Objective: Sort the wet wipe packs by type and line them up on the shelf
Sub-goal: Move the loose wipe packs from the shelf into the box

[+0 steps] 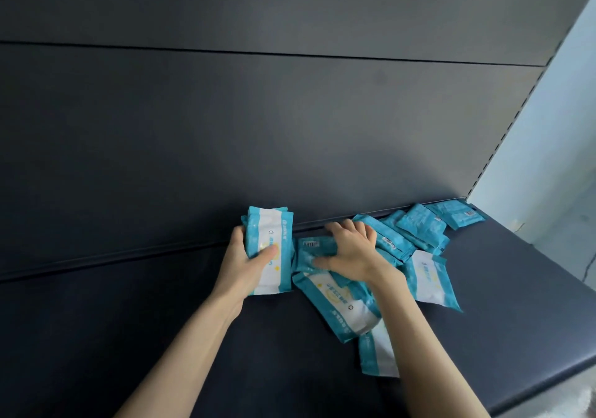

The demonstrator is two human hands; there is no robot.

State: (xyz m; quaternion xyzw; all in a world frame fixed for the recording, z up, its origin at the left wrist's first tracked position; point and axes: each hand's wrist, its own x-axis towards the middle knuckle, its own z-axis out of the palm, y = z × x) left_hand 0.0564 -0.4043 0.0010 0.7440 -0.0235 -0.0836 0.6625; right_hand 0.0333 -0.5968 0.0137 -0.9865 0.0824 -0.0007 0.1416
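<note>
**Fig.: Sorting step, head view.** L hand (248, 256) grips a stack (274, 224) of white-banded packs. The thumb lies across the front face and the fingers wrap the far L side. The stack's long axis runs away from the person toward the back panel (258, 111), and its near end is at or just above the shelf (129, 321); which one can't be told.

R hand (350, 250) is spread palm-down, fingers nearly straight, resting on a teal pack (306, 251) that lies barcode side up. Nothing is pinched. This pack sits just R of the stack, touching it or nearly so. Its long axis appears to run L–R, but the hand covers much of it.

The pile (419, 240) of loose packs overlaps at mixed angles, from the back R corner of the shelf to the front edge near the R forearm. Some packs show the white band, others the plain teal back, so types can't be told apart by print.

Key relation: the covered pack lies between the two hands, directly under R and beside L's stack. R is thus the nearer hand. Judged next move: a short slide or lift leftward to join the stack, w/ a quarter turn probably needed to match axes.
</note>
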